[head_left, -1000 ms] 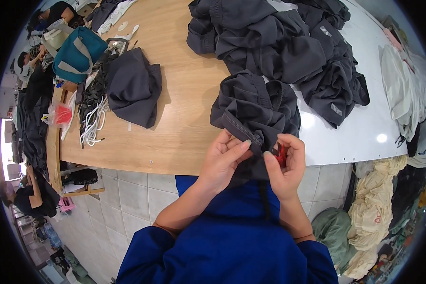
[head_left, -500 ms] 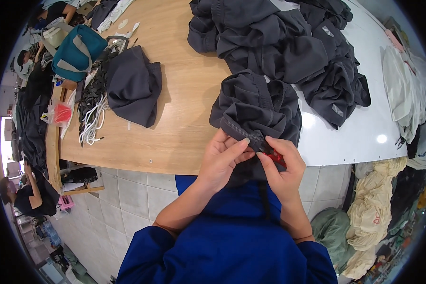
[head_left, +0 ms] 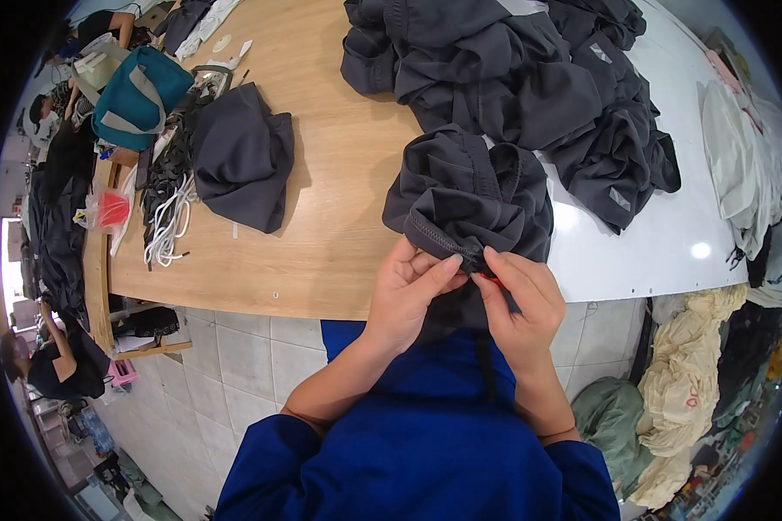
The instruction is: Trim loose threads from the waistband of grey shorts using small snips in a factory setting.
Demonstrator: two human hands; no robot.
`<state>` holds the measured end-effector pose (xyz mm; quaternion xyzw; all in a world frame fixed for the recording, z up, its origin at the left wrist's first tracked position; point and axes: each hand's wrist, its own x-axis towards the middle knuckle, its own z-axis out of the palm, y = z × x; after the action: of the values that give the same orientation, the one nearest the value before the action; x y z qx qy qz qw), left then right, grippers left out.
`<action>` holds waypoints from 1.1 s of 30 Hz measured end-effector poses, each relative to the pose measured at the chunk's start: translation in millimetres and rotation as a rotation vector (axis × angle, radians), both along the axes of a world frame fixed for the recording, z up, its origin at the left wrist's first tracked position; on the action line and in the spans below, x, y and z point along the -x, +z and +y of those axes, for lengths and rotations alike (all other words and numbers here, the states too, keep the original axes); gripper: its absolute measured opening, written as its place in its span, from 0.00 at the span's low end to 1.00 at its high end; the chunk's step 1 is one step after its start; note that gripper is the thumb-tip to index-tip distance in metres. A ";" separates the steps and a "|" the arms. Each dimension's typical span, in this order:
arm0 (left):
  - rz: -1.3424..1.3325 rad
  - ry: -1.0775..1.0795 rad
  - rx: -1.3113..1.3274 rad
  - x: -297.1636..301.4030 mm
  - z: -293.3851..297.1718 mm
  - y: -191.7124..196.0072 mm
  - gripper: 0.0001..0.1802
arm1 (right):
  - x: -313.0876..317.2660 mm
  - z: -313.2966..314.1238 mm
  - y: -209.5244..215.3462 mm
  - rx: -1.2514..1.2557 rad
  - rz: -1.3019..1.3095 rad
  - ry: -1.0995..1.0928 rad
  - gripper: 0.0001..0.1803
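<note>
A bunched dark grey garment (head_left: 456,195) lies at the near edge of the table, part of it hanging over toward my lap. My left hand (head_left: 408,295) pinches its stitched hem between thumb and fingers. Just to the right, my right hand (head_left: 527,306) is closed on the same hem, thumb and forefinger nearly meeting the left thumb. A sliver of a small red object (head_left: 493,280) shows under the right fingers; its kind is mostly hidden by the hand.
More dark grey garments (head_left: 504,78) are heaped behind, across the wood-coloured table (head_left: 330,217) and a white surface (head_left: 660,234). To the left lie a folded dark piece (head_left: 245,161), white cords (head_left: 172,230) and a teal bag (head_left: 143,95). Cream fabric (head_left: 688,373) is piled right. Other people sit far left.
My right hand has closed in slightly around the hem, and less of the red object shows. The left hand keeps its pinch; the garments stay in place.
</note>
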<state>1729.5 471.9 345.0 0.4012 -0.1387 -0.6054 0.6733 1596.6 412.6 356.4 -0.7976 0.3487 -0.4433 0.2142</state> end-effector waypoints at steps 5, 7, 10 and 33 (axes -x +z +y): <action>0.000 -0.006 -0.017 -0.4 0.4 0.1 0.18 | 0.4 0.7 0.0 0.033 0.025 -0.004 0.17; 0.006 -0.005 -0.022 -0.5 0.8 -0.1 0.18 | 0.5 1.1 0.0 0.044 0.038 -0.004 0.16; -0.010 -0.008 -0.019 -1.2 1.5 -0.3 0.18 | 0.4 1.5 -0.8 0.058 0.042 0.000 0.15; -1.461 -0.153 0.318 -32.6 -6.7 10.8 0.16 | 24.4 -12.1 -6.3 -1.150 -0.178 0.465 0.05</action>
<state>1762.1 465.2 355.8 0.5878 -0.6637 -0.2029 0.4157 1572.2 400.6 350.1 -0.5698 0.3297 -0.1911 0.7281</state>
